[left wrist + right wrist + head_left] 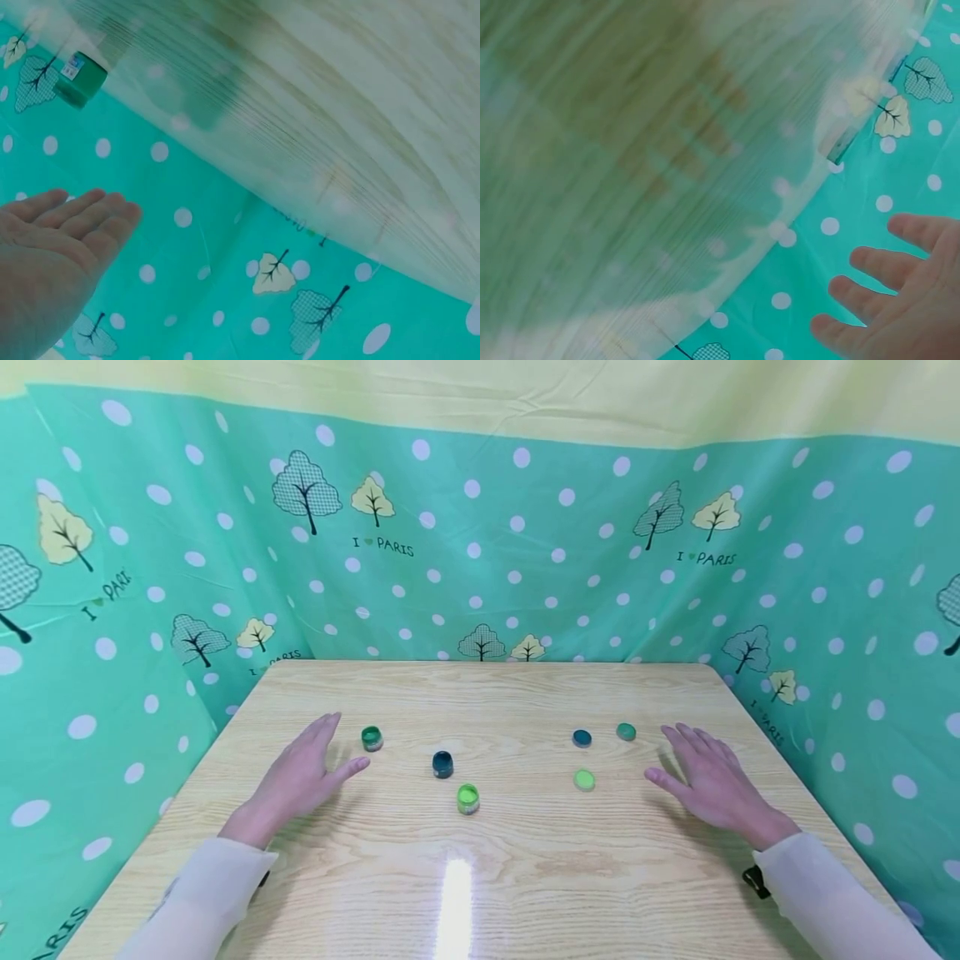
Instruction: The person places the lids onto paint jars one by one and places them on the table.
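My left hand (302, 772) hovers over the left of the table, fingers straight and thumb apart, holding nothing. Nearest to it is a small dark green paint jar (372, 738), seen also in the left wrist view as a green jar (84, 78) with a label. A dark blue paint jar (442, 765) and a light green paint jar (468, 799) stand further right, both without lids. Over on the right, my right hand (708, 777) is spread and holds nothing. Left of it lie a green lid (626, 732), a blue lid (582, 738) and a light green lid (584, 780).
The pale wooden table (525, 893) carries a bright light reflection near its front. A teal dotted curtain (517, 552) with tree prints surrounds its back and sides. White sleeves (202, 893) cover both forearms.
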Action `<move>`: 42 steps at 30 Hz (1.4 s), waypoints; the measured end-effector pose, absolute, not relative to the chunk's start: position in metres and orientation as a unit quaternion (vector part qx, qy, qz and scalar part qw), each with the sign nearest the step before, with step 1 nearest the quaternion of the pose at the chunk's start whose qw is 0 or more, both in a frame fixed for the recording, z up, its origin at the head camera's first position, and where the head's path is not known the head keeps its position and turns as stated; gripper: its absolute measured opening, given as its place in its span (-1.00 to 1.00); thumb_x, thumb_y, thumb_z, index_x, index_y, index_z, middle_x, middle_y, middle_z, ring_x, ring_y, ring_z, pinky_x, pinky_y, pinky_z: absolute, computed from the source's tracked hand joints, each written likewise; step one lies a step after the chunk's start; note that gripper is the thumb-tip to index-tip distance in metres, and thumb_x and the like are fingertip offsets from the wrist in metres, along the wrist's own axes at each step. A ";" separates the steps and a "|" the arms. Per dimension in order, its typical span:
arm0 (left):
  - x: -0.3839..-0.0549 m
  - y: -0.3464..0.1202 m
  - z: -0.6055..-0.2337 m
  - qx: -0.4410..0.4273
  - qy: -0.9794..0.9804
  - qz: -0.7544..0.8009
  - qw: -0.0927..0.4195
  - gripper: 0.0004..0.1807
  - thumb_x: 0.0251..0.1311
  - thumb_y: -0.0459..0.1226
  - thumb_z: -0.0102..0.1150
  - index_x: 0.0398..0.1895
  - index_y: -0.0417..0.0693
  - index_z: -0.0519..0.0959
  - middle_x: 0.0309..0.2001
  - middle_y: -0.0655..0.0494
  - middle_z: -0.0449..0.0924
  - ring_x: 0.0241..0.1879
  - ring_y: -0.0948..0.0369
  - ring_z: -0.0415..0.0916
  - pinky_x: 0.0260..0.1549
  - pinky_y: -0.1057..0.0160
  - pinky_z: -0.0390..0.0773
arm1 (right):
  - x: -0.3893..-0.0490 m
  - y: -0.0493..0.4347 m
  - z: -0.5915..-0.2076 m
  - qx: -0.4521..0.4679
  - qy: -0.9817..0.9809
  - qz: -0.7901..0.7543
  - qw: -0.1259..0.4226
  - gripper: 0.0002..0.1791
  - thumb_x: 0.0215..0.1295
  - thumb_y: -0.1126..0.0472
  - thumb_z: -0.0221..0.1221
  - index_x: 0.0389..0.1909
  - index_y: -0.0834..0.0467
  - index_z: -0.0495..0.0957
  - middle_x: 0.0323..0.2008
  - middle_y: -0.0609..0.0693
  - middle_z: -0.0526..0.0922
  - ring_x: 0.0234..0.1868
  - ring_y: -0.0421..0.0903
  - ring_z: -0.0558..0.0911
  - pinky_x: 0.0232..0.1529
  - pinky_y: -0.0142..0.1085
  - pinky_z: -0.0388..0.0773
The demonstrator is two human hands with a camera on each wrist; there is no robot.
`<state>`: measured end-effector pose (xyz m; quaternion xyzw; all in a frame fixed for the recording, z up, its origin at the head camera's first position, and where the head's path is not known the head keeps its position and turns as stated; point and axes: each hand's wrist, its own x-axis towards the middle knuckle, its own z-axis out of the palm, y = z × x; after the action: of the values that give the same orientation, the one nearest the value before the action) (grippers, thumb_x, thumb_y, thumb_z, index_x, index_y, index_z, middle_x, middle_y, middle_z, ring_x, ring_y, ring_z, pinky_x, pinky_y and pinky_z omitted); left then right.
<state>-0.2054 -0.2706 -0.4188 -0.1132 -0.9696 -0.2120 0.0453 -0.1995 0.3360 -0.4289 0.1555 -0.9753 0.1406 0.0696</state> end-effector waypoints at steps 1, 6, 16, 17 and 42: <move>-0.206 -0.270 -0.419 -0.113 -0.968 -0.217 0.046 0.15 0.33 0.36 0.03 0.63 -0.27 -0.10 0.57 -0.37 -0.03 0.52 -0.33 -0.03 0.40 -0.37 0.10 | -0.200 0.335 -0.429 0.156 -0.975 0.142 0.071 -0.04 0.49 -0.28 0.07 0.57 0.33 0.04 0.50 0.48 0.09 0.46 0.54 0.08 0.37 0.45 -0.06; -0.211 -0.265 -0.417 -0.109 -0.962 -0.248 0.045 0.11 0.32 0.27 0.17 0.61 -0.28 -0.03 0.56 -0.34 0.05 0.50 -0.32 0.03 0.39 -0.35 0.14 | -0.200 0.333 -0.427 0.156 -0.974 0.147 0.076 -0.04 0.48 -0.27 0.08 0.57 0.33 0.06 0.50 0.48 0.11 0.46 0.53 0.09 0.36 0.44 -0.04; -0.223 -0.261 -0.418 -0.087 -0.955 -0.280 0.041 0.01 0.28 0.10 0.35 0.56 -0.30 0.13 0.50 -0.37 0.17 0.46 -0.33 0.11 0.37 -0.32 0.22 | -0.201 0.331 -0.426 0.151 -0.972 0.161 0.079 -0.06 0.49 -0.27 0.09 0.58 0.30 0.07 0.50 0.46 0.11 0.47 0.51 0.08 0.37 0.42 -0.04; -0.224 -0.260 -0.418 -0.085 -0.954 -0.285 0.040 0.00 0.28 0.09 0.36 0.55 -0.30 0.14 0.50 -0.36 0.18 0.46 -0.33 0.12 0.37 -0.32 0.22 | -0.201 0.331 -0.426 0.149 -0.972 0.164 0.081 -0.07 0.48 -0.27 0.09 0.57 0.30 0.08 0.50 0.45 0.12 0.47 0.51 0.09 0.38 0.42 -0.04; -0.249 -0.243 -0.424 -0.004 -0.924 -0.382 -0.017 -0.19 0.30 -0.10 0.39 0.47 -0.32 0.29 0.38 -0.33 0.37 0.28 -0.21 0.43 0.15 -0.16 0.54 | -0.199 0.326 -0.420 0.141 -0.970 0.181 0.084 -0.08 0.47 -0.26 0.13 0.56 0.30 0.12 0.50 0.43 0.15 0.47 0.49 0.10 0.37 0.42 -0.02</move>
<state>-0.2486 -0.2427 -0.4235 -0.0041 -0.9239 -0.3822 -0.0174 -0.1989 0.3257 -0.4197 0.1414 -0.9696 0.1808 0.0843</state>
